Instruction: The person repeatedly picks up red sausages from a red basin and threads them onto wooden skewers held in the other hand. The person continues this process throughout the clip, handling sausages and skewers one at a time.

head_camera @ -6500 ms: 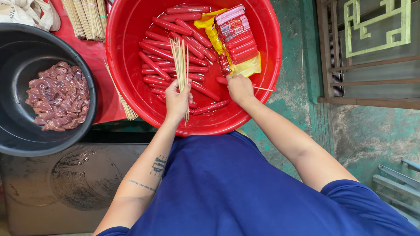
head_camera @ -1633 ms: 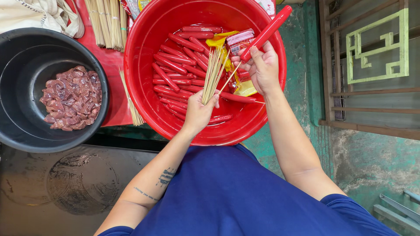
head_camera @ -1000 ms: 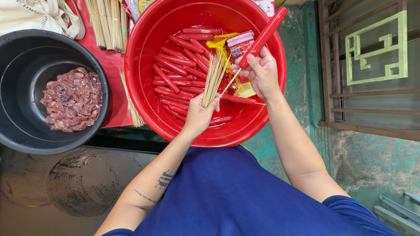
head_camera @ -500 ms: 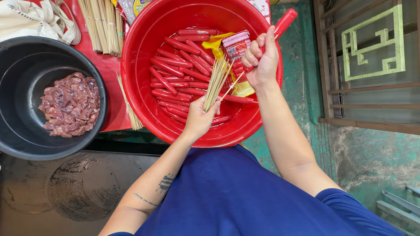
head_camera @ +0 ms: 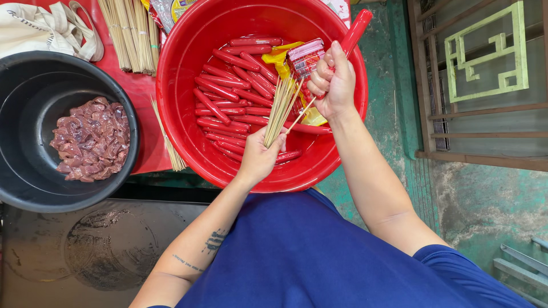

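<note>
A big red basin holds several red sausages and an opened yellow pack of more sausages. My left hand grips a bundle of thin wooden skewers over the basin's near side. My right hand is closed around one long red sausage that sticks up past the basin's rim, with a skewer running from its lower end toward my left hand.
A black tub with raw reddish meat pieces stands at left. More skewers lie on a red cloth behind it, beside a cream bag. A metal grille and worn green wall are at right.
My right hand lifted a sausage from the basin, brought it onto a skewer and closed tighter around it. My left hand kept the skewer bundle nearly still.
</note>
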